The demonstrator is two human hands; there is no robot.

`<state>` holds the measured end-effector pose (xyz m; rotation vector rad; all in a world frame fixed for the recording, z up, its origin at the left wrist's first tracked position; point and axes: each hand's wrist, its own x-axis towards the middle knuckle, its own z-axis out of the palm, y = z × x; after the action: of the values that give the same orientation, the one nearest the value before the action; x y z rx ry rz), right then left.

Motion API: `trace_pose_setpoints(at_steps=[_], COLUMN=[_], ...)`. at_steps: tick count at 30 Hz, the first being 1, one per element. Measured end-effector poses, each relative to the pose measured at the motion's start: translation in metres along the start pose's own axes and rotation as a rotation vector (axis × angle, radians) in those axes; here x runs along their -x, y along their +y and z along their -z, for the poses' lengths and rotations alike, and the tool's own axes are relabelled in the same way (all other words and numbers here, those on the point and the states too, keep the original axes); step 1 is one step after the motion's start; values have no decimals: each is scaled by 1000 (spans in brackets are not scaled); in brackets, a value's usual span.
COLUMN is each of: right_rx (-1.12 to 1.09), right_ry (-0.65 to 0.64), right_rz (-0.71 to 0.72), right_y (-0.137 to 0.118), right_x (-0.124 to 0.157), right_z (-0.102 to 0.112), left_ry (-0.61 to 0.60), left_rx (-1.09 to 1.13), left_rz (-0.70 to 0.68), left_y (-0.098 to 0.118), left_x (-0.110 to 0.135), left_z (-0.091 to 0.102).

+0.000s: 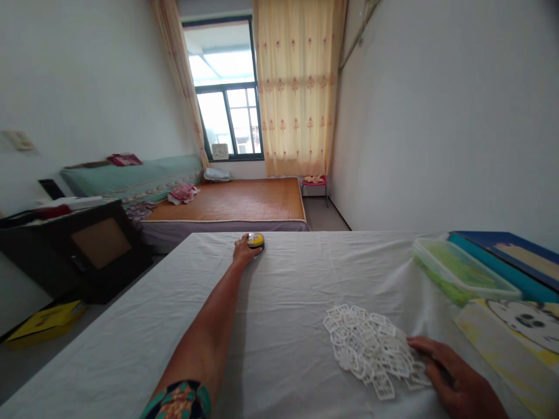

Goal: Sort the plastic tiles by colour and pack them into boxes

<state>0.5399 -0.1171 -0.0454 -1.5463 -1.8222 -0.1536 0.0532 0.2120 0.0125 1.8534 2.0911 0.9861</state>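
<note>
With the arm stretched toward the table's far edge, my left hand (pixel 244 251) is wrapped round a small round tin (pixel 256 240) with a yellow top and dark side. The tin rests on the white cloth (pixel 288 326) that covers the table. At the lower right, my right hand (pixel 458 378) lies beside a heap of flat white openwork plastic pieces (pixel 371 343). Its fingertips touch the heap's right edge. The thumb and index finger are apart, and nothing shows between them; the other fingers are partly hidden.
On the right side of the table are a clear plastic box (pixel 467 270) with green contents, a blue box (pixel 510 250) and a yellow-white item (pixel 515 331) with a cartoon face. Beyond the table stands a bed (pixel 244 198). A dark cabinet (pixel 100 244) stands at the left.
</note>
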Motion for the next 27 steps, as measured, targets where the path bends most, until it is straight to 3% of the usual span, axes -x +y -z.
trace_pose_setpoints(at_steps=[5, 10, 14, 16, 18, 22, 24, 27], right_rx=[-34, -93, -88, -96, -152, -254, -241, -233], right_ry=[8, 13, 83, 154, 143, -112, -181, -275], right_rz=[-51, -102, -117, -53, 82, 345, 350, 307], right_y=[1, -6, -20, -42, -78, -168, -201, -222], right_x=[-2, -6, -10, -13, -19, -32, -38, -42], right_z=[0, 8, 16, 21, 27, 24, 12, -13], left_ry=[-42, -153, -337, -400, -450, -503, -491, -473], left_rx=[102, 273, 445, 493, 526, 578, 576, 547], left_rz=[-115, -403, -456, -488, -522, -607, -667, -721], left_y=[26, 53, 68, 72, 75, 75, 73, 69], left_x=[51, 141, 217, 248, 271, 298, 303, 304], left_z=[14, 43, 55, 55, 53, 50, 52, 58])
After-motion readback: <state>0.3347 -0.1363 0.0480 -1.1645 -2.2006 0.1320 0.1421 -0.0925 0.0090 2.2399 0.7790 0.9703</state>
